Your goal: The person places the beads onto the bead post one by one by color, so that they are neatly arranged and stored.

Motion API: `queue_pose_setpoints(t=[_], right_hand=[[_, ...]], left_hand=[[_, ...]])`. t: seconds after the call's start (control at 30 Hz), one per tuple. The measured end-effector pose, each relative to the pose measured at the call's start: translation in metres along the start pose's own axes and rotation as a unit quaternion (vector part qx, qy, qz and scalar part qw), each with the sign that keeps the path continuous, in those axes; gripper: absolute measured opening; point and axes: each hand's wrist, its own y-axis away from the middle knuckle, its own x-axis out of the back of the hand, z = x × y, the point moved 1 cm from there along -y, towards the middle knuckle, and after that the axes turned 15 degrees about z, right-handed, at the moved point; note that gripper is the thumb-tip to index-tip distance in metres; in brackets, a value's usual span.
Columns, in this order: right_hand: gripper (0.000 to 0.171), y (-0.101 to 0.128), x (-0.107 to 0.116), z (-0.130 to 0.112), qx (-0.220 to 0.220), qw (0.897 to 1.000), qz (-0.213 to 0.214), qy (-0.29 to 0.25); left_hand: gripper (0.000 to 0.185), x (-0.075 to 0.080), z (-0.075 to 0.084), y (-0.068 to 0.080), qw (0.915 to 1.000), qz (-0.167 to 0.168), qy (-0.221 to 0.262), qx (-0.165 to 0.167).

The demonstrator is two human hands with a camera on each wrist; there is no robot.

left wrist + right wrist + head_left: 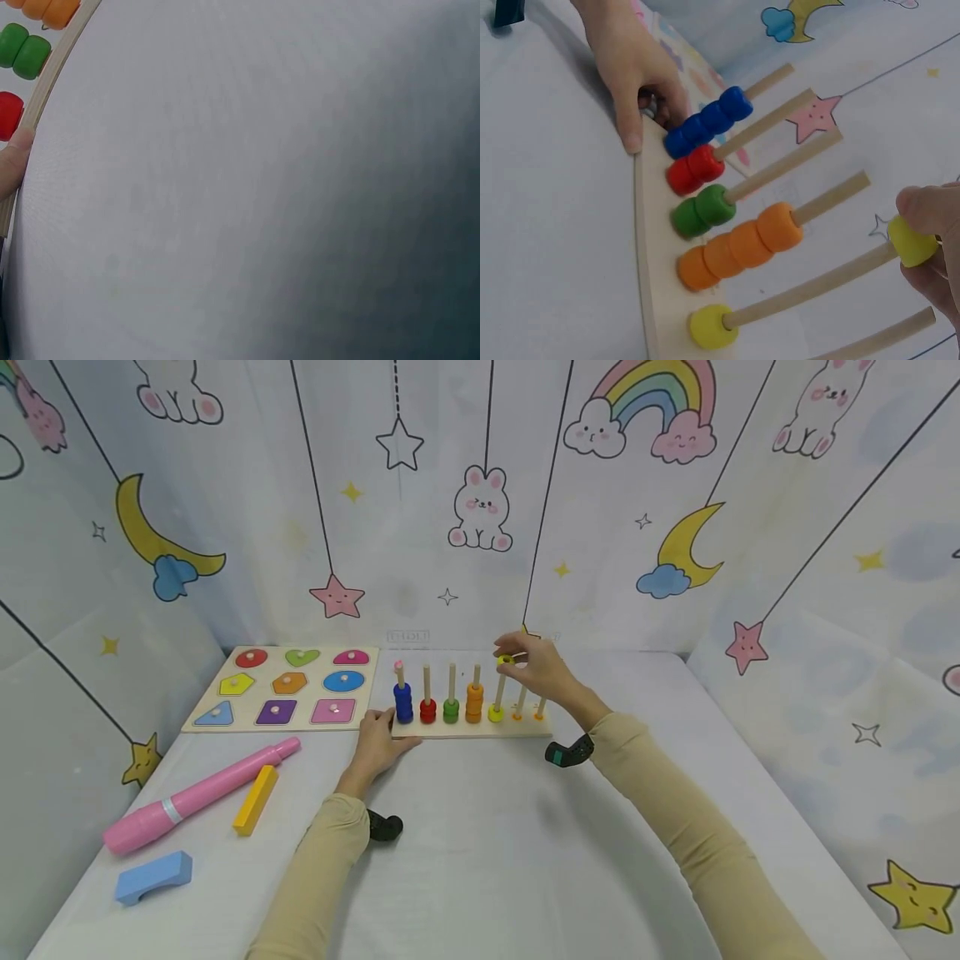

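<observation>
A wooden peg board (480,732) with a row of upright pegs stands near the back of the table. Blue beads (709,122), two red beads (695,169), two green beads (704,211) and orange beads (739,247) sit stacked on its pegs. One yellow bead (713,326) lies at the bottom of the fifth peg. At the top of that peg, my right hand (536,664) pinches another yellow bead (913,241) between thumb and fingers. My left hand (375,747) grips the board's left end, thumb (16,154) along the front edge and fingers behind.
Behind my left hand lies a puzzle board (281,717) with knobbed shapes. On the left are a long pink bat-shaped toy (217,783), a yellow block (255,800) and a blue arch block (154,877). A printed curtain (420,543) encloses the table.
</observation>
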Motion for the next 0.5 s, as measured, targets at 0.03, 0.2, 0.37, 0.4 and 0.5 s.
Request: queue_pose_setpoints(t=[0.03,0.2,0.37,0.4,0.5], right_hand=[[0.037,0.000,0.000,0.000,0.001,1.000,-0.001,0.001],[0.036,-0.001,0.001,0.000,0.008,1.000,-0.002,0.006],[0.035,-0.001,0.006,-0.001,0.016,1.000,0.006,0.012],[0.034,0.000,0.007,-0.001,0.016,1.000,0.010,0.012],[0.032,0.001,0.013,0.003,0.015,1.000,0.026,0.009]], left_hand=[[0.083,0.000,0.001,0.000,1.0000,0.001,0.001,-0.001],[0.081,0.002,0.002,0.001,1.0000,0.006,0.001,-0.007],[0.081,0.002,0.002,0.001,0.9999,0.007,-0.002,-0.011],[0.082,0.002,0.002,0.001,0.9999,0.007,-0.001,-0.011],[0.082,0.002,0.002,0.001,0.9999,0.006,-0.002,-0.012]])
